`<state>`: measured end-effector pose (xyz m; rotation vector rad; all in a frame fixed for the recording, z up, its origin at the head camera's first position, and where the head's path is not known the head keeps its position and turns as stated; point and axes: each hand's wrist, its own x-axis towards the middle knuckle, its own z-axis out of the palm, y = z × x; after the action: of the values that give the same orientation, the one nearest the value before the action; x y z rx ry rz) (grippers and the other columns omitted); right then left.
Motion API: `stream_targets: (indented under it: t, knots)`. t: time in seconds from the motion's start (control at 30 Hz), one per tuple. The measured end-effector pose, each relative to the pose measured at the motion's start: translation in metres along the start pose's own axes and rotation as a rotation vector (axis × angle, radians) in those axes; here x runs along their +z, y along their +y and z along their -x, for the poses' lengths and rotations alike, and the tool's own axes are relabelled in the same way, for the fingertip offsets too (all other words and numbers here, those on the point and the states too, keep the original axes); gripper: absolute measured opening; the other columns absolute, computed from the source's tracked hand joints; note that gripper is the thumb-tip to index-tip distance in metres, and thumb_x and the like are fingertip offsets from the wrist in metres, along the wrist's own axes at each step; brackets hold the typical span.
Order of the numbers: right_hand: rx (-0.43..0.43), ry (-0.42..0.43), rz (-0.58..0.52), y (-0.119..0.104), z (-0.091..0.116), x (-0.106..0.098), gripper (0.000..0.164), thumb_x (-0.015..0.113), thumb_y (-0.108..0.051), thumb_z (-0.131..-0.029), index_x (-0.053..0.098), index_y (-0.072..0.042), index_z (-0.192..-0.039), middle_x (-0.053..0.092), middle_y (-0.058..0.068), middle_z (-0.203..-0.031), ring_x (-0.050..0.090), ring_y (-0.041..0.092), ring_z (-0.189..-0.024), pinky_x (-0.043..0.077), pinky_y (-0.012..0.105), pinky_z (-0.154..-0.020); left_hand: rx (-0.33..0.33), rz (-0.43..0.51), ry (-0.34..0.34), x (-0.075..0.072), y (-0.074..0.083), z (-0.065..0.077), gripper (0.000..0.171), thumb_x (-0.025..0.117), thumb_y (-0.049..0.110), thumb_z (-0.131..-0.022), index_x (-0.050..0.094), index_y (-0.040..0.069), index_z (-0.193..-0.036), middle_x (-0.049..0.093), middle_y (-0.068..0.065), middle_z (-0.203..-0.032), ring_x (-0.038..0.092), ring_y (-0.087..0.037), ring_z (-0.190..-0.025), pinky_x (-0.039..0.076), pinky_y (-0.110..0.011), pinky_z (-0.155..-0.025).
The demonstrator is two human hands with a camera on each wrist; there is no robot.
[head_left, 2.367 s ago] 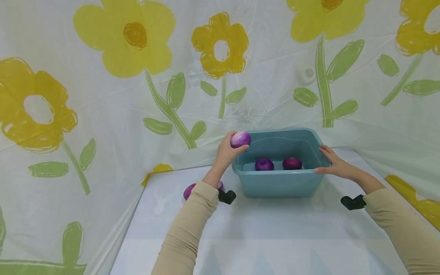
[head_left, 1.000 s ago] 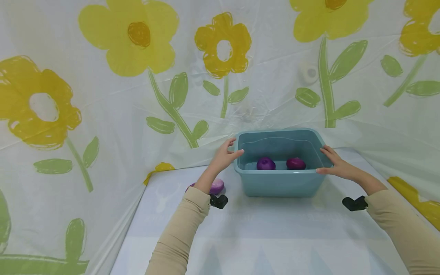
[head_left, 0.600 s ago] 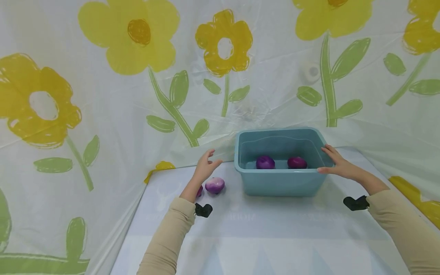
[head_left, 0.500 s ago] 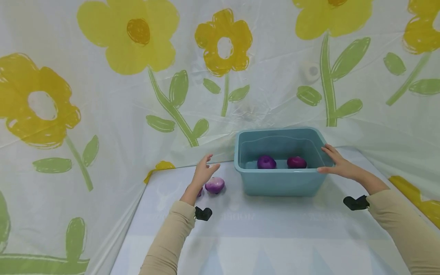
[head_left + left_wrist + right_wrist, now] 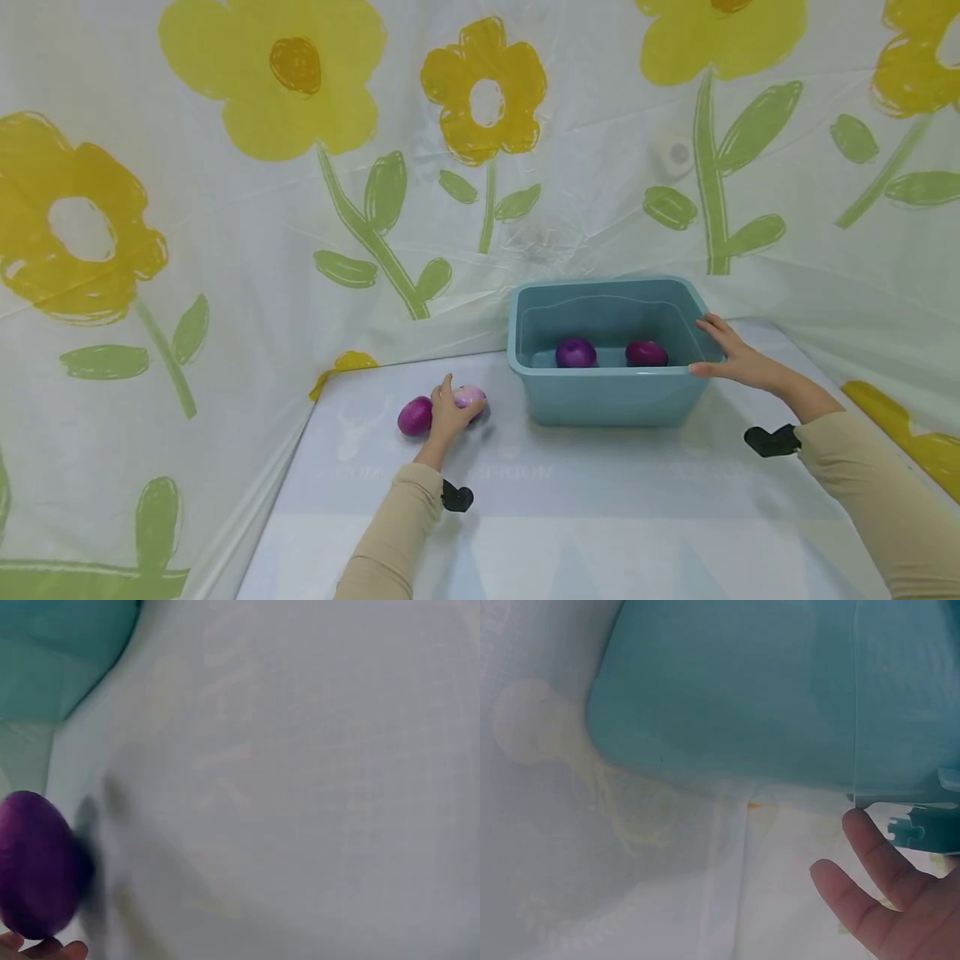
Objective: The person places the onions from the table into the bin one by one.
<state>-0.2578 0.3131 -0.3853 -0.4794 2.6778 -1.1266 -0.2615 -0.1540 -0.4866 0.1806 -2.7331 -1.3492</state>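
Note:
My left hand (image 5: 447, 417) is at a pale purple-and-white onion (image 5: 468, 395), its thumb on the near side and its fingers on the left. Its fingertips (image 5: 71, 950) show just below a purple onion (image 5: 34, 866) in the left wrist view; a firm grip is not visible. A darker purple onion (image 5: 415, 417) lies directly left of that hand. My right hand (image 5: 738, 364) rests on the right front corner of a blue-green plastic bin (image 5: 607, 400), fingers spread. In the right wrist view two straight fingers (image 5: 870, 844) reach along its outer wall. Two dark purple onions, one left (image 5: 576, 353) and one right (image 5: 647, 354), sit inside.
The bin stands upright near the back of a pale table (image 5: 585, 500). Behind it hangs a white curtain (image 5: 570, 167) printed with yellow flowers. A dark strap piece (image 5: 456, 497) sits at the left wrist, another (image 5: 771, 442) at the right.
My left hand earlier held a purple-and-white onion at the bin's left rim, then was without it, and has come down left to the onions on the table. My right hand stays on the bin.

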Motion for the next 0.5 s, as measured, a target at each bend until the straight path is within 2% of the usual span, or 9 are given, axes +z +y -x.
stream_targets:
  t: [0.2, 0.33, 0.5]
  knots:
    - [0.008, -0.005, -0.003, -0.002, 0.000, 0.000, 0.093, 0.061, -0.031, -0.084, -0.003, 0.002, -0.144, -0.021, 0.023, -0.147, -0.009, 0.053, -0.131, 0.010, 0.076, -0.090, -0.035, 0.011, 0.084, 0.012, -0.016, 0.007, 0.075, 0.072, 0.036, -0.075, 0.037, 0.008, -0.136, 0.041, -0.030, -0.128, 0.040, -0.045, -0.117, 0.034, -0.056, -0.095]
    - [0.006, -0.005, -0.008, -0.002, 0.000, 0.000, 0.092, 0.061, -0.030, -0.085, -0.002, 0.002, -0.144, -0.021, 0.023, -0.147, -0.009, 0.053, -0.131, 0.010, 0.075, -0.091, -0.073, 0.105, 0.132, 0.010, -0.019, 0.009, 0.070, 0.073, 0.031, -0.075, 0.040, 0.006, -0.132, 0.050, -0.027, -0.124, 0.047, -0.040, -0.114, 0.037, -0.051, -0.094]
    - [0.005, 0.002, -0.002, -0.001, 0.000, 0.000, 0.092, 0.061, -0.031, -0.084, -0.001, 0.003, -0.144, -0.020, 0.023, -0.148, -0.008, 0.053, -0.131, 0.010, 0.075, -0.091, -0.125, 0.197, 0.150, 0.009, -0.017, 0.008, 0.069, 0.073, 0.028, -0.076, 0.039, 0.004, -0.130, 0.049, -0.026, -0.126, 0.048, -0.038, -0.113, 0.038, -0.050, -0.094]
